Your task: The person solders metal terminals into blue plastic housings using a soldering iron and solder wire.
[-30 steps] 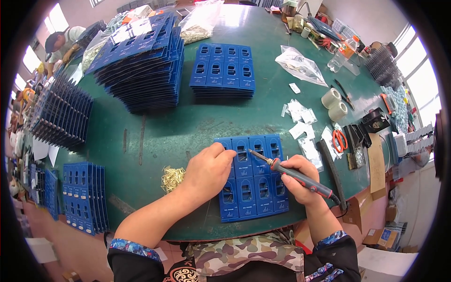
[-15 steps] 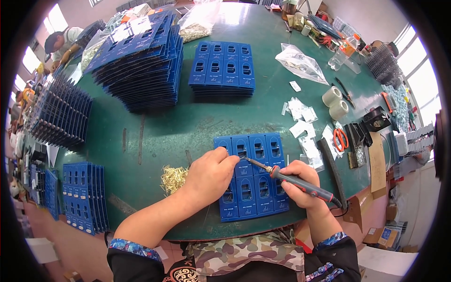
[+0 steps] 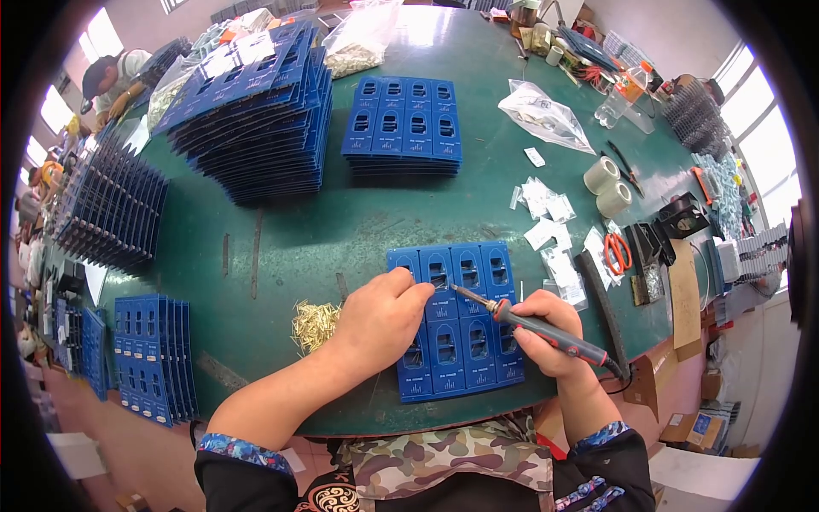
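Observation:
A blue circuit board panel (image 3: 461, 328) with rows of cut-out openings lies flat before me at the table's near edge. My right hand (image 3: 550, 333) is closed round the grey and red handle of a soldering iron (image 3: 546, 329). Its tip points left to the panel's upper row, close to my left fingertips; whether it touches cannot be made out. My left hand (image 3: 388, 316) rests over the panel's left side, thumb and finger pinched on a thin pin-like piece, mostly hidden. A pile of short gold-coloured pins (image 3: 316, 326) lies left of that hand.
A tall stack of blue panels (image 3: 256, 119) and a lower stack (image 3: 401, 128) stand farther back. More panels (image 3: 153, 358) stand at left. On the right are small plastic bags (image 3: 559, 264), red-handled scissors (image 3: 617, 253), two rolls (image 3: 607, 186) and a dark bar (image 3: 604, 311).
The soldering iron and my right hand have shifted slightly right, drawing the tip a little away from my left fingertips. My left hand stays in place.

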Available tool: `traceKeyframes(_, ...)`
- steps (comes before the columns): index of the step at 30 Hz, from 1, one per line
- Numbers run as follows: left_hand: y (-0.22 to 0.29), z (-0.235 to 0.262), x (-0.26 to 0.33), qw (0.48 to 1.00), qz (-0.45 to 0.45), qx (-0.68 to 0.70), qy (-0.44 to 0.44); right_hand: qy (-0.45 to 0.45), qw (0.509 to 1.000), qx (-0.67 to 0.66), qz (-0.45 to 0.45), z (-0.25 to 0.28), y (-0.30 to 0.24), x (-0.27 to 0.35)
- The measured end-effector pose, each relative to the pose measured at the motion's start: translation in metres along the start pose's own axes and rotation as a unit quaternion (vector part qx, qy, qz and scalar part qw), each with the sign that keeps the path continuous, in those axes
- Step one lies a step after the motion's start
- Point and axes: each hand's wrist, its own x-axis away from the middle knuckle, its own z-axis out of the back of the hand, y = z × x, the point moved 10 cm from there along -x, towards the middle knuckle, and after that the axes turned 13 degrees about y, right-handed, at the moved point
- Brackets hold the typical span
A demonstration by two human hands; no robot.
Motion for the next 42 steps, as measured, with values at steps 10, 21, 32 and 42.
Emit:
traceKeyframes(10, 0.002, -0.004, 0.002, 1.000, -0.012, -0.003, -0.003, -0.025, 1.000, 0.011, 0.005, -0.007, -0.005, -0.002)
traceKeyframes(21, 0.003, 0.000, 0.000, 1.000, -0.018, -0.016, 0.002, -0.007, 1.000, -0.005, 0.005, -0.001, 0.000, 0.000)
traceKeyframes(32, 0.039, 0.020, 0.018, 0.977, 0.064, 0.204, 0.011, 0.016, 0.979, -0.136, -0.149, -0.023, 0.002, 0.023)
traceKeyframes(42, 0.036, 0.031, 0.029, 0.977, 0.069, 0.201, 0.005, 0.006, 0.993, -0.075, -0.091, -0.045, -0.017, 0.007)
